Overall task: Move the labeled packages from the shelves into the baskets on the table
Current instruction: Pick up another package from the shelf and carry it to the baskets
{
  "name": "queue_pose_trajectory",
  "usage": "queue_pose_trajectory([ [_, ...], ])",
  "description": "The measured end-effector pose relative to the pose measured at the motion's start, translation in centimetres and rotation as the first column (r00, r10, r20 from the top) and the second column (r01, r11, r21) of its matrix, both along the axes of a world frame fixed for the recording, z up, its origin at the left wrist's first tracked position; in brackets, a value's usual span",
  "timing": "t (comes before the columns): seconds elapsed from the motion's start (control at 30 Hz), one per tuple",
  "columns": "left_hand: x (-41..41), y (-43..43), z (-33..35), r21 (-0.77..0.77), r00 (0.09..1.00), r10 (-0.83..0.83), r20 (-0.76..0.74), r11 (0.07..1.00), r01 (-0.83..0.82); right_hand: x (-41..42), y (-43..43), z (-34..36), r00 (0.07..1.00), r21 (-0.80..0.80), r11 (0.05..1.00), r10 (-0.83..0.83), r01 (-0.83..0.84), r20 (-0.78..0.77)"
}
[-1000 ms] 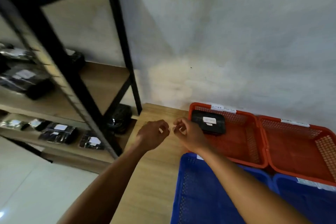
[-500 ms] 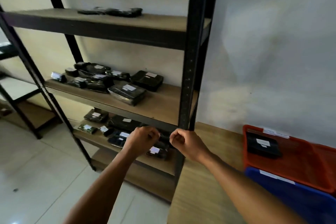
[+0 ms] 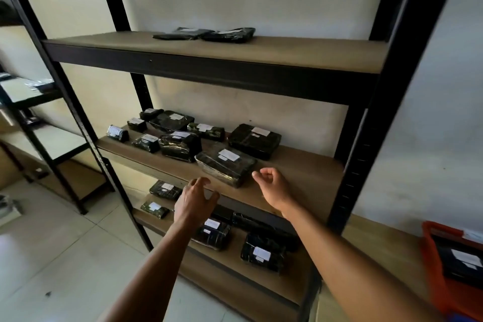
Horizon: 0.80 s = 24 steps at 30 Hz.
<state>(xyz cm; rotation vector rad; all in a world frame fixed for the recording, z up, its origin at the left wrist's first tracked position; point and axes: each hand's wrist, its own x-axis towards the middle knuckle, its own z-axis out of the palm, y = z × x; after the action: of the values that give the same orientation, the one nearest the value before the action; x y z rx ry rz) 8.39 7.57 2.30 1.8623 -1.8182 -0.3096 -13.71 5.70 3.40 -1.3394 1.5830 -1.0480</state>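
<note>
Several black wrapped packages with white labels lie on the middle shelf (image 3: 300, 165) of a black metal rack. The nearest one, a flat labeled package (image 3: 226, 166), sits at the shelf's front edge. My left hand (image 3: 194, 200) hovers just below and left of it, fingers spread and holding nothing. My right hand (image 3: 273, 185) is just right of it, fingers loosely curled and empty. Neither hand touches the package. Two more packages (image 3: 206, 33) lie on the top shelf, and others (image 3: 262, 253) on the lower shelf. An orange basket (image 3: 433, 264) at the right edge holds one labeled package (image 3: 460, 260).
The rack's black uprights (image 3: 392, 86) frame the shelves at the right and left. A wooden table (image 3: 379, 248) stands to the right of the rack, under the basket. A second rack (image 3: 39, 123) stands at far left. White tiled floor (image 3: 65, 269) lies below.
The view has swung left from the baskets to the rack. Both hands, held together in loose fists before, have risen to the middle shelf and parted on either side of the front package.
</note>
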Motion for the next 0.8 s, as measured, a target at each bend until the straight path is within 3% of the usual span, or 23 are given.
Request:
queue_pose_trajectory([
  [0.23, 3.4, -6.1, -2.4, -0.077, 0.981, -0.050, 0.187, 0.995, 0.066, 2.1, -5.8, -1.3, 0.985, 0.146, 0.986, -0.053, 0.077, -0.161],
  [0.37, 4.6, -8.4, -4.2, -0.098, 0.969, -0.142, 0.201, 0.982, 0.164, 3.5, -7.4, -1.9, 0.958, 0.169, 0.972, -0.114, 0.162, -0.264],
  [0.53, 4.8, -8.8, -5.7, -0.057, 0.960, -0.184, 0.210, 0.978, 0.200, 4.3, -8.8, -3.6, 0.955, 0.184, 0.953, -0.197, 0.239, -0.221],
  [0.8, 5.0, -9.1, -6.0, -0.042, 0.949, -0.217, 0.228, 0.972, 0.232, 6.0, -6.1, -0.1, 0.956, 0.152, 0.949, -0.255, 0.277, -0.146],
])
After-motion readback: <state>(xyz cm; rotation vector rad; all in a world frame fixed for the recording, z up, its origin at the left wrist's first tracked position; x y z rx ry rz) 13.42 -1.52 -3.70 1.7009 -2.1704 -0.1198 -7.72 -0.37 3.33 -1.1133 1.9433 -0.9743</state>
